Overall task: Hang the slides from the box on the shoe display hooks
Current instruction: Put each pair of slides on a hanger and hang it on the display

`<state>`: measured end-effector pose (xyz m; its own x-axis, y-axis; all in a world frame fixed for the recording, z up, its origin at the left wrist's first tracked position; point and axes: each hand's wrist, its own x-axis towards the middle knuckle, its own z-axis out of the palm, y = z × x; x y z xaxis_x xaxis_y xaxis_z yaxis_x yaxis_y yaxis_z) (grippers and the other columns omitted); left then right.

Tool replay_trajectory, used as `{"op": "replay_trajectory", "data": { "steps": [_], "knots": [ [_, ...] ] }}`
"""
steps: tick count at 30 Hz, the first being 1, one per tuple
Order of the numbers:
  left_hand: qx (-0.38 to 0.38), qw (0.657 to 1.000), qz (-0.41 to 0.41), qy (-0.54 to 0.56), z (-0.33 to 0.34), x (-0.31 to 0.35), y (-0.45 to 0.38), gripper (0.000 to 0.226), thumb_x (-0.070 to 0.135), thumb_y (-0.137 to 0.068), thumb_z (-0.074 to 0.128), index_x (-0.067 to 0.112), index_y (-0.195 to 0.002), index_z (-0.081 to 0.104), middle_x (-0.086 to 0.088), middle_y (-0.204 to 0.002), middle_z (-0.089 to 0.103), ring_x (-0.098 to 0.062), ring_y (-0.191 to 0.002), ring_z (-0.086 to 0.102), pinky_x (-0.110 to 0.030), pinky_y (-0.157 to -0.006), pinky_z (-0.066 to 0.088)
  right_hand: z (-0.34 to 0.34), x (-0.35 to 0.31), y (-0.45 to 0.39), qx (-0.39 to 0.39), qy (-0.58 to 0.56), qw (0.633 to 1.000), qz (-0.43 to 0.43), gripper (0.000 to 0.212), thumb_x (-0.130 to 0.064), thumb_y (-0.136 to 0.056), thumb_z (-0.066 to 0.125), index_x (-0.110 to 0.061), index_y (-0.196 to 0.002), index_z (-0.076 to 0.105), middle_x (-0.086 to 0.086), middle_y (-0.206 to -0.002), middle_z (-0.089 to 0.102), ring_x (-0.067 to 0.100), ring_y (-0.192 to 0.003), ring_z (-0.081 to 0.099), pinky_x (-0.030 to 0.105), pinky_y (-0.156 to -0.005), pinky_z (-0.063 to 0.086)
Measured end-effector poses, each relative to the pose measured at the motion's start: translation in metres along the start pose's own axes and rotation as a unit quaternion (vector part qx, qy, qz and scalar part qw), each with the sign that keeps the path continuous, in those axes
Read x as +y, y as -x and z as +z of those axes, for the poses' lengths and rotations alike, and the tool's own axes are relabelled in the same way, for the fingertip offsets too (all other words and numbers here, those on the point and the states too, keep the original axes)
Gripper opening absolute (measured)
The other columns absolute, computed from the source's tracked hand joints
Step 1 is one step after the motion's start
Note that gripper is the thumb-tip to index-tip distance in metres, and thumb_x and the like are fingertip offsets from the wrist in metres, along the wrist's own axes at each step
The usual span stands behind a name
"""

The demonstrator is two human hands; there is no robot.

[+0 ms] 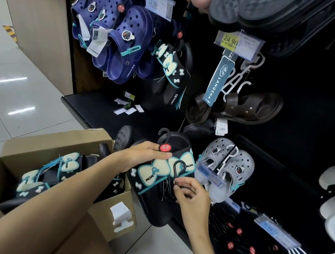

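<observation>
Left hand [146,153] wrapped over the top of a black slide pair [157,182], thumb near a red round tag [165,148], gripping it just right of the cardboard box [61,175]. Right hand [191,197] lower and further right of the box, fingertips pinching the stem of a thin black hanger hook [178,168] lying across the pair's cream bows lettered MOM. Largest of all, the black display wall [294,130] rising behind and right of the box, with a low black shelf [98,108] just beyond the box's far flap. Box itself open on the pale floor [3,81], holding more bow slides [52,172] of the same kind. Above the box, high on the wall, navy clogs [121,41] hanging; right of those, another black bow pair [171,72] already on a hook. Further right from the box, brown sandals [242,108] and, lower, grey clogs [226,170] just beyond the held pair. Smaller still, price tags reading 12.00 [158,3] and 24.90 [238,42], far above the box. Tiny red-capped loose hooks [242,243] scattered on the dark base, well right of the box.
</observation>
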<state>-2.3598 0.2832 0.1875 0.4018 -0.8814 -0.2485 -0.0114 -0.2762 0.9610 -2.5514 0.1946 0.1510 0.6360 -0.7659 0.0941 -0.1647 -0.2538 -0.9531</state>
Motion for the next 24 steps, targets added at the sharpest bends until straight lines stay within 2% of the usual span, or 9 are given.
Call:
{"op": "replay_trajectory", "data": {
  "steps": [2,3,5,9,13,16,18,21,24],
  "knots": [
    [0.035,0.999,0.013,0.01,0.004,0.002,-0.001,0.053,0.052,-0.086,0.066,0.0,-0.087,0.065,-0.011,-0.083,0.067,-0.025,-0.074,0.061,-0.029,-0.073,0.047,0.001,-0.002,0.001,-0.005,-0.014,1.0,0.004,0.022,-0.001,-0.083,0.074,-0.022,-0.091,0.072,-0.008,-0.086,0.074,0.007,-0.072,0.067,0.031,-0.073,0.058],
    [0.063,0.998,0.024,0.011,0.006,0.003,-0.002,0.05,0.051,-0.086,0.067,0.002,-0.077,0.06,-0.012,-0.071,0.059,-0.023,-0.061,0.053,-0.026,-0.061,0.041,0.002,-0.005,0.001,-0.009,-0.019,1.0,0.005,0.023,-0.002,-0.082,0.075,-0.022,-0.094,0.071,-0.008,-0.087,0.075,0.008,-0.074,0.068,0.029,-0.074,0.058],
    [0.123,0.991,0.044,-0.004,0.008,0.002,-0.005,0.047,0.048,-0.085,0.069,0.008,-0.068,0.052,-0.009,-0.059,0.043,-0.015,-0.046,0.037,-0.026,-0.051,0.029,0.003,-0.011,0.002,-0.024,-0.027,0.999,0.002,0.025,-0.004,-0.083,0.076,-0.022,-0.099,0.069,-0.006,-0.09,0.075,0.01,-0.077,0.07,0.03,-0.076,0.058],
    [0.145,0.987,0.069,-0.009,-0.001,-0.002,-0.006,0.053,0.05,-0.082,0.071,0.004,-0.067,0.052,-0.011,-0.062,0.036,-0.021,-0.051,0.029,-0.029,-0.05,0.022,-0.007,-0.02,-0.003,-0.013,-0.028,0.999,-0.034,0.026,-0.009,-0.087,0.072,-0.028,-0.103,0.065,-0.011,-0.101,0.073,0.01,-0.087,0.069,0.034,-0.078,0.057],
    [0.124,0.989,0.073,-0.02,-0.006,-0.006,-0.004,0.057,0.049,-0.081,0.073,-0.004,-0.068,0.054,-0.01,-0.061,0.036,-0.02,-0.054,0.03,-0.025,-0.05,0.024,-0.025,-0.021,-0.02,-0.023,0.107,0.985,-0.135,0.061,-0.012,-0.079,0.079,-0.038,-0.128,0.053,-0.022,-0.132,0.051,-0.001,-0.125,0.046,0.017,-0.1,0.04],
    [0.105,0.991,0.065,-0.053,-0.005,-0.006,-0.002,0.05,0.043,-0.084,0.072,-0.001,-0.067,0.056,0.001,-0.052,0.034,-0.01,-0.043,0.027,-0.019,-0.046,0.023,-0.024,-0.017,-0.03,-0.113,0.302,0.922,-0.216,0.089,-0.019,-0.073,0.084,-0.04,-0.146,0.038,-0.026,-0.148,0.031,-0.007,-0.141,0.016,0.017,-0.115,0.014],
    [0.079,0.993,0.064,-0.06,-0.005,-0.007,-0.001,0.055,0.045,-0.083,0.072,-0.009,-0.083,0.065,-0.005,-0.059,0.045,-0.014,-0.05,0.036,-0.02,-0.052,0.028,-0.021,-0.011,-0.032,-0.151,0.378,0.881,-0.24,0.093,-0.024,-0.076,0.082,-0.039,-0.152,0.029,-0.026,-0.152,0.025,-0.006,-0.144,0.005,0.022,-0.116,0.006],
    [0.047,0.994,0.068,-0.071,-0.007,-0.008,0.001,0.065,0.052,-0.084,0.068,-0.012,-0.092,0.061,-0.009,-0.072,0.047,-0.021,-0.062,0.037,-0.027,-0.059,0.031,-0.021,-0.005,-0.033,-0.125,0.399,0.864,-0.282,0.087,-0.032,-0.079,0.08,-0.037,-0.151,0.033,-0.021,-0.151,0.033,0.004,-0.147,0.013,0.022,-0.116,0.004],
    [0.031,0.994,0.071,-0.08,-0.008,-0.005,0.003,0.045,0.045,-0.088,0.066,-0.001,-0.084,0.068,-0.008,-0.067,0.047,-0.013,-0.056,0.038,-0.019,-0.054,0.031,-0.024,-0.003,-0.029,-0.09,0.424,0.849,-0.303,0.087,-0.045,-0.072,0.082,-0.035,-0.148,0.04,-0.019,-0.142,0.043,0.006,-0.14,0.03,0.02,-0.114,0.003]
  ]
}}
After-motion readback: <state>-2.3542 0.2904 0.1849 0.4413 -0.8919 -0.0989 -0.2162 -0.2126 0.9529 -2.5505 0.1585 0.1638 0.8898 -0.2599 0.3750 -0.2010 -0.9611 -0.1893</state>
